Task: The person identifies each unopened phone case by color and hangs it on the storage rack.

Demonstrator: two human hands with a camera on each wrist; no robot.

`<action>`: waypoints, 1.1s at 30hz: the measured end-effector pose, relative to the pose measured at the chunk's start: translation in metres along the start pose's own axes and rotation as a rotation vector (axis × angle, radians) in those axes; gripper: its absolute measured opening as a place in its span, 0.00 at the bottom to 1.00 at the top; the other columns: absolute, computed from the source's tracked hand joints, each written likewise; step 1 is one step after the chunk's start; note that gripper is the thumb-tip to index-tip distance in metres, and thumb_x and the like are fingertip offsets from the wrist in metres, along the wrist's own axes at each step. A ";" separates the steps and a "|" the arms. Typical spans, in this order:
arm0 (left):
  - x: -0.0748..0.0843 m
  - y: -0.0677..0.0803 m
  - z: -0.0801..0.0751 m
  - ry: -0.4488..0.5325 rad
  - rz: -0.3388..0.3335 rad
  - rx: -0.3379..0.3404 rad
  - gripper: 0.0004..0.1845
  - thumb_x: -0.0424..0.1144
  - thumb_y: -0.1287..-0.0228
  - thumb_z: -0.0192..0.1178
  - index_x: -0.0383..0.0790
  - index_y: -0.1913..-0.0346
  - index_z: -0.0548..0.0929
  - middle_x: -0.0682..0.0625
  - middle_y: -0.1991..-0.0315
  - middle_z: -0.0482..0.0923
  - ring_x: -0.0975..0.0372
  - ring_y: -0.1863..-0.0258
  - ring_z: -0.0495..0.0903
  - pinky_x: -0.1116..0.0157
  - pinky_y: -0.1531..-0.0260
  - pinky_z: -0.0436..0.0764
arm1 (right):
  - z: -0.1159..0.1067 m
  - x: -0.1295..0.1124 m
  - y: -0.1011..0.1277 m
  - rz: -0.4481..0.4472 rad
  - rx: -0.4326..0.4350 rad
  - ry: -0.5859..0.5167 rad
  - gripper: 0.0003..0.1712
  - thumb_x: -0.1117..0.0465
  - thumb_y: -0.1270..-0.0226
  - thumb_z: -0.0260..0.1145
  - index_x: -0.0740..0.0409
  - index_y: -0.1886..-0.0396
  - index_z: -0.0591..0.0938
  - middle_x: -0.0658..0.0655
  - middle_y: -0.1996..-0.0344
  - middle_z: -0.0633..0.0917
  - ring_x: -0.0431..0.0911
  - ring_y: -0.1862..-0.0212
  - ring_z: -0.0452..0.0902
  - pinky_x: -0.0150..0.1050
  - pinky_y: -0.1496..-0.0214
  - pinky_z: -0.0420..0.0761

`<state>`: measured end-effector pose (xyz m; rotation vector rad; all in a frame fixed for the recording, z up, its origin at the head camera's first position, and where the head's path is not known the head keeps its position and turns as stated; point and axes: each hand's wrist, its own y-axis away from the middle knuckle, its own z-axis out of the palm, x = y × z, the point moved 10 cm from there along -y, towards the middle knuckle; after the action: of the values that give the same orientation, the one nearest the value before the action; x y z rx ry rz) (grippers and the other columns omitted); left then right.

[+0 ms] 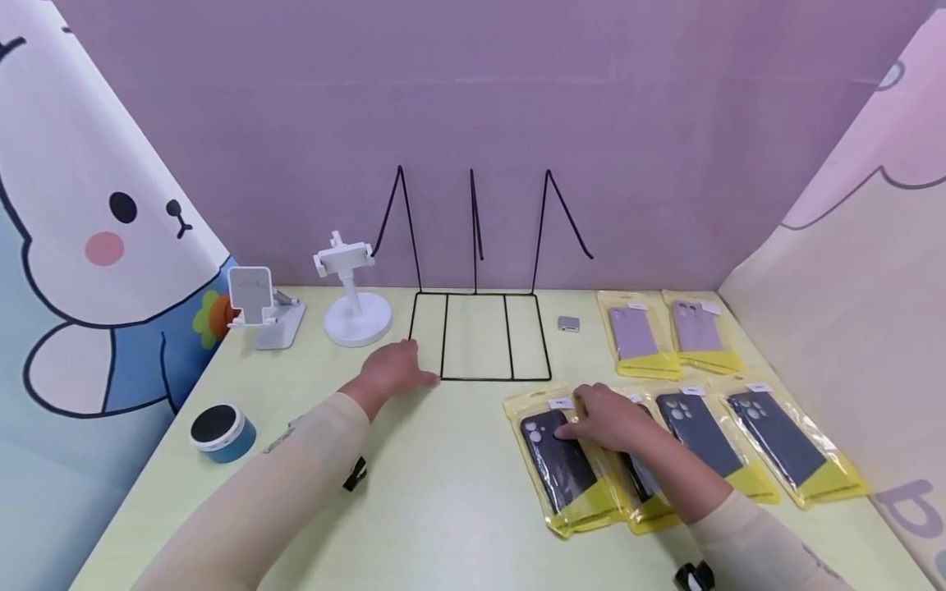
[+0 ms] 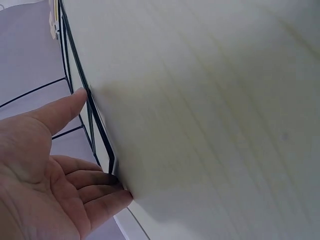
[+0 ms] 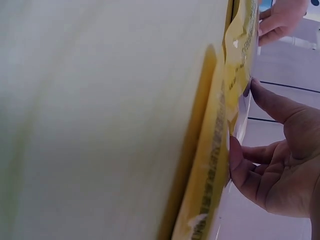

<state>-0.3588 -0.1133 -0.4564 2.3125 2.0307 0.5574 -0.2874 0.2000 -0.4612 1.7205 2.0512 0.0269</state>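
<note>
My left hand (image 1: 393, 368) is at the front left corner of a black wire rack (image 1: 496, 379). In the left wrist view its thumb touches the front wire and its fairly straight fingers (image 2: 111, 200) touch the corner. My right hand (image 1: 612, 417) reaches over the bagged phone cases, thumb apart from the fingers. Its thumb touches the leftmost dark phone case (image 1: 562, 468) in its clear and yellow bag. The right wrist view shows its fingertips (image 3: 237, 155) against the packaging. Beneath this hand, a second dark phone case (image 1: 641, 476) is partly hidden.
Two more bagged dark cases (image 1: 698, 433) lie to the right. Behind them are bagged purple cases (image 1: 631, 332) and a small grey block (image 1: 568, 323). At left stand a white phone stand (image 1: 251, 297), a round-based white holder (image 1: 358, 318) and a blue round container (image 1: 235, 439).
</note>
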 end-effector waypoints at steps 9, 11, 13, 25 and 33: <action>0.003 0.003 -0.001 -0.019 0.013 0.000 0.46 0.61 0.40 0.63 0.27 0.33 0.65 0.33 0.36 0.72 0.43 0.43 0.77 0.49 0.43 0.78 | 0.004 0.002 -0.002 0.005 -0.041 -0.114 0.48 0.42 0.48 0.76 0.62 0.34 0.69 0.57 0.55 0.84 0.46 0.59 0.79 0.43 0.61 0.81; 0.003 0.003 0.000 -0.010 0.014 -0.002 0.46 0.61 0.39 0.62 0.26 0.32 0.65 0.32 0.36 0.71 0.42 0.41 0.76 0.48 0.42 0.77 | 0.005 0.002 -0.001 0.004 -0.055 -0.137 0.46 0.44 0.48 0.77 0.62 0.34 0.70 0.58 0.54 0.84 0.47 0.58 0.80 0.44 0.59 0.81; 0.002 0.002 0.000 -0.009 0.014 -0.002 0.46 0.61 0.38 0.61 0.25 0.32 0.64 0.31 0.35 0.69 0.41 0.40 0.74 0.48 0.40 0.76 | 0.006 0.002 0.000 0.004 -0.064 -0.146 0.44 0.46 0.47 0.77 0.60 0.35 0.72 0.58 0.53 0.84 0.48 0.56 0.80 0.46 0.58 0.82; -0.005 -0.001 0.003 -0.046 0.007 -0.016 0.44 0.61 0.36 0.60 0.25 0.32 0.66 0.31 0.34 0.67 0.41 0.37 0.71 0.47 0.37 0.73 | 0.000 -0.005 0.001 -0.128 -0.062 -0.182 0.18 0.55 0.43 0.75 0.56 0.58 0.78 0.51 0.67 0.79 0.45 0.62 0.74 0.42 0.57 0.76; -0.006 -0.001 0.001 -0.073 0.003 -0.012 0.42 0.63 0.37 0.59 0.28 0.35 0.70 0.34 0.38 0.72 0.43 0.43 0.76 0.48 0.43 0.78 | -0.002 -0.001 0.005 -0.080 -0.106 -0.295 0.28 0.53 0.42 0.74 0.54 0.44 0.75 0.60 0.52 0.84 0.50 0.52 0.81 0.47 0.51 0.81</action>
<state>-0.3603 -0.1184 -0.4593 2.2941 1.9865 0.4766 -0.2831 0.2009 -0.4579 1.4801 1.8633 -0.1332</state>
